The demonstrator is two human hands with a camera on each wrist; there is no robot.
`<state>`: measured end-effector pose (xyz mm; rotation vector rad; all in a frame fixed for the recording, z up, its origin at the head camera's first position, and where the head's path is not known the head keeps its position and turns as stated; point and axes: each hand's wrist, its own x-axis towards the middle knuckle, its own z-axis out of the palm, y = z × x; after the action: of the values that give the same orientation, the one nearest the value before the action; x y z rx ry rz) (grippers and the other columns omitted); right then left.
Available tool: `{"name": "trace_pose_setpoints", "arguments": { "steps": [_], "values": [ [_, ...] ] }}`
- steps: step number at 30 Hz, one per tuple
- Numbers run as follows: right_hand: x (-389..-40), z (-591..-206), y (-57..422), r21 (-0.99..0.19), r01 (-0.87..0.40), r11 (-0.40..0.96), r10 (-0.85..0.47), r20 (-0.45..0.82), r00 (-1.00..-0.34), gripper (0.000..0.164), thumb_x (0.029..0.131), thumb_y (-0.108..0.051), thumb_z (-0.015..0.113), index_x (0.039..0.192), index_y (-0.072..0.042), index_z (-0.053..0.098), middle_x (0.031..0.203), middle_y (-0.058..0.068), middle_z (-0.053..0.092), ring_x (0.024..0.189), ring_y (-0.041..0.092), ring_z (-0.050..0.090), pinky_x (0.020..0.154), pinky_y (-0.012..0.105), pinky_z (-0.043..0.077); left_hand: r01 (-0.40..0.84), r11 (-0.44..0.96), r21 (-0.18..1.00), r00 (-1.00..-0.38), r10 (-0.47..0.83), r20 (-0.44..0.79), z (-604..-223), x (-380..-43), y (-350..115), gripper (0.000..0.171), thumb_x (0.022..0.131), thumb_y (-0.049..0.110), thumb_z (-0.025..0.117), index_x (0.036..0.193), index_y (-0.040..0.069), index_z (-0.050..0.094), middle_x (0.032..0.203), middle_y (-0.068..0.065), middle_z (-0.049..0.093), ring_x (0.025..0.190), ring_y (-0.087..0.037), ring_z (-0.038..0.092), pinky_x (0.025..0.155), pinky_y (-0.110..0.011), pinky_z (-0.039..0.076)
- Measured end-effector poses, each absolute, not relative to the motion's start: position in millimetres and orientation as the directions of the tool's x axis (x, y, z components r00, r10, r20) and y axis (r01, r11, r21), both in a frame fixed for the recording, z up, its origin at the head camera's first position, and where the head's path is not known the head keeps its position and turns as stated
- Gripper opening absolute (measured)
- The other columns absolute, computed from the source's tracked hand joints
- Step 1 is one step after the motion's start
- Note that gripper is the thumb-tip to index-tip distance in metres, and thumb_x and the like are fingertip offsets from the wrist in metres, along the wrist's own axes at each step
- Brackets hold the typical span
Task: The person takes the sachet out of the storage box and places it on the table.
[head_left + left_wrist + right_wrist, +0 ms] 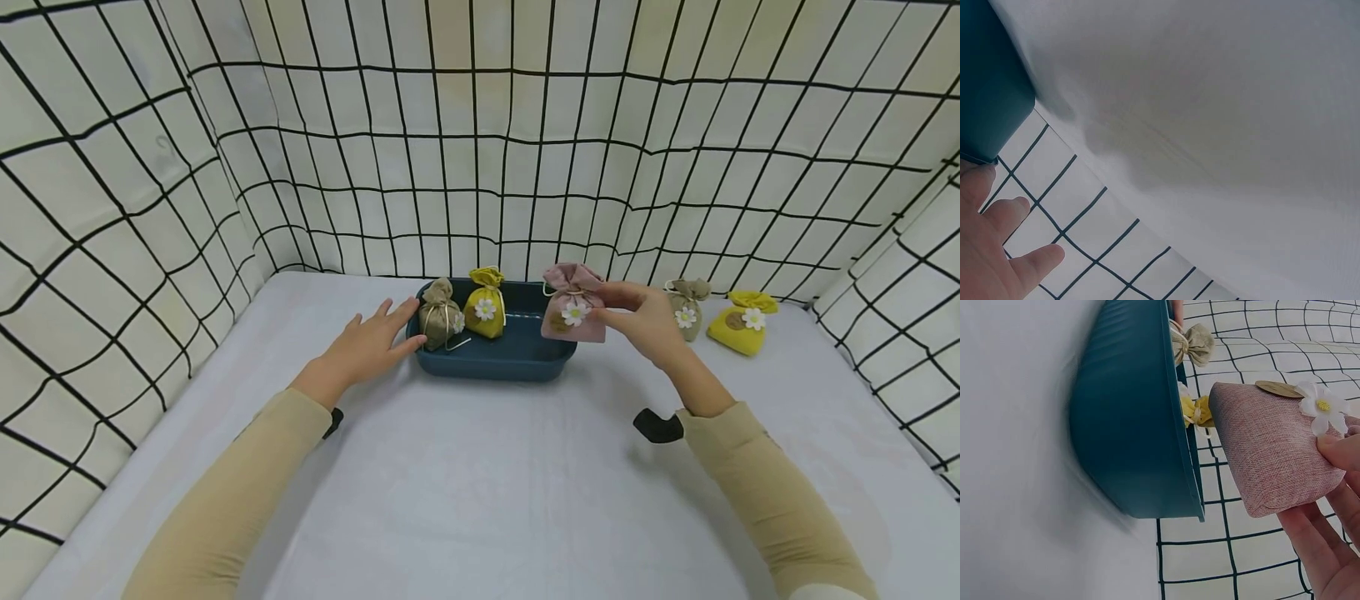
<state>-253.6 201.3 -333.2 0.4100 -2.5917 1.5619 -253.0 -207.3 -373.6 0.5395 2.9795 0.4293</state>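
One blue tray [491, 370], one pink pouch [558, 304] held above its right end.
The left hand [366, 342], empty with fingers spread, touches the tray's left rim; a brown pouch [433, 318] and a yellow pouch [487, 326] sit inside; the right hand [647, 321] pinches the pink pouch (white flower [575, 313] showing) between thumb and fingers; a grey-green pouch [693, 308] and second yellow pouch [733, 334] rest farther right.

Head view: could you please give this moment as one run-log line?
right hand: holding pink pouch near right end of blue tray | left hand: touching its left end | inside: beige pouch, yellow pouch
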Motion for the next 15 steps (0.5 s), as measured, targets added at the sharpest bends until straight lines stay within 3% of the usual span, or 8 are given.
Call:
{"name": "trace_pose_setpoints", "arguments": {
  "steps": [3,10,15],
  "values": [
    [-252,-332,206,-0.857,-0.270,0.438,-0.183,0.209,-0.961,0.041,0.096,-0.008,0.073,0.133,0.006,0.064,0.131,0.022,0.065,0.129,0.033,0.058,0.102,0.038,0.050,0.329,0.900,0.287,-0.935,0.353,-0.037,-374,-254,-208,0.077,0.108,0.055,0.042,0.166,0.012,0.016,0.169,-0.011,0.020,0.155,-0.039,0.011,0.117,-0.071,0.010],
    [-245,-330,217,-0.853,-0.242,0.463,-0.160,0.189,-0.969,0.045,0.098,-0.011,0.072,0.138,0.005,0.061,0.133,0.024,0.064,0.132,0.034,0.055,0.110,0.050,0.044,0.324,0.901,0.287,-0.936,0.350,-0.042,-372,-254,-207,0.076,0.108,0.053,0.043,0.166,0.012,0.016,0.169,-0.012,0.020,0.155,-0.039,0.010,0.117,-0.072,0.010],
    [-242,-330,223,-0.837,-0.237,0.494,-0.158,0.182,-0.971,0.045,0.097,-0.015,0.074,0.137,0.004,0.063,0.131,0.022,0.066,0.130,0.033,0.057,0.109,0.046,0.045,0.323,0.903,0.283,-0.936,0.349,-0.046,-374,-254,-208,0.077,0.108,0.053,0.043,0.166,0.012,0.015,0.169,-0.012,0.019,0.155,-0.039,0.010,0.117,-0.072,0.009]
  ]
}}
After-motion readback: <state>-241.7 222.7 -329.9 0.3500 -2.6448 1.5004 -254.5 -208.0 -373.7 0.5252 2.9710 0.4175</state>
